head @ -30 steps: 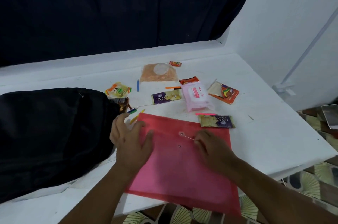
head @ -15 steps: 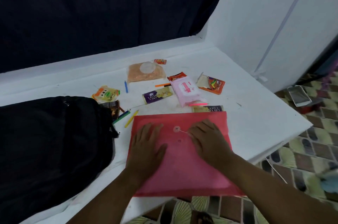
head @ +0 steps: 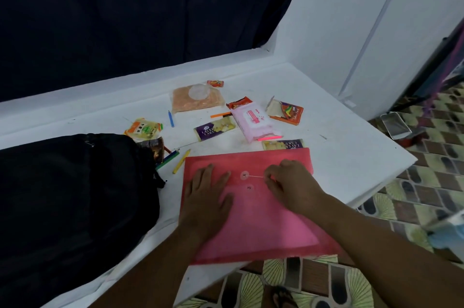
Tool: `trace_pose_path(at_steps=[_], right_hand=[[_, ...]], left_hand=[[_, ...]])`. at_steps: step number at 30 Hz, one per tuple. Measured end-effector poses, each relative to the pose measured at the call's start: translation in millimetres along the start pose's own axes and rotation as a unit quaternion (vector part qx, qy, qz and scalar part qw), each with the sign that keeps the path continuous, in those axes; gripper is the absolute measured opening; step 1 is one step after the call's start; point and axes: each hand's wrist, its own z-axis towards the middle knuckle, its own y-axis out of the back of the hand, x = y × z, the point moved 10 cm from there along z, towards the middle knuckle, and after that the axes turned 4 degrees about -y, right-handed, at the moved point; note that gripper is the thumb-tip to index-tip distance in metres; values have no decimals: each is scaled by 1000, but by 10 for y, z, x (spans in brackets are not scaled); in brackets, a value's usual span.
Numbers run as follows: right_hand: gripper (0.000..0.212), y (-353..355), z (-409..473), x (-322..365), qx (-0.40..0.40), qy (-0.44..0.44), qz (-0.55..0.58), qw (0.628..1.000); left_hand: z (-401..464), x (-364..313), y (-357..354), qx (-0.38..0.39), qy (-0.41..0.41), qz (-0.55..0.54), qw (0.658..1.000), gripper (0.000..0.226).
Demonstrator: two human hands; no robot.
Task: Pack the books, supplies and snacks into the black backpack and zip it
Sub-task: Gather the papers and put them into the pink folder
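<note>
Down at the near edge of the white table [head: 351, 157], both hands sat on a red folder [head: 253, 227]. The left hand [head: 206, 197] lay flat on its left half, palm down, fingers straight and slightly spread, pointing away from the person. The right hand [head: 293, 184] was curled, its fingertips pinching a thin string [head: 256, 176] pulled taut rightward from the upper of two round buttons [head: 244, 176] on the flap. The folder lay flat with its long axis running left to right, its near edge hanging over the table's rim. To its left lay the black backpack [head: 70, 197] on its side. Beyond the folder were scattered snack packets [head: 216, 128], a pink tissue pack [head: 252, 121] and coloured pencils [head: 181, 161].
</note>
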Motion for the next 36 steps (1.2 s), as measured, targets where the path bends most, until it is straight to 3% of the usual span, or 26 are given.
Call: trace_pose_path(at_steps=[6,9,13,18,22,30,36], right_hand=[[20,-169,43,-137,143,-57,-45,987],[22,-266,-37,-281,193,-92,1,977],[28,-287,-54,-374,190,-112,-2,975],[25,-271,-8,-208,127,-74,33,989],[34,-394,-33,-109,129,-37,42,990],[16,-445,-59,-105,138,-33,63,988],[17,-531,-41,-154,148,-73,57,985]], left_hand=[[5,-16,0,13,5,0,1000,61],[3,-18,5,6,3,-2,1000,62],[-2,8,-18,5,-2,3,1000,63],[4,-14,-3,-5,-10,2,1000,65],[14,0,-2,-12,-9,8,1000,62],[5,1,-42,12,-9,28,999,56],[6,-25,-4,13,-4,19,1000,57]])
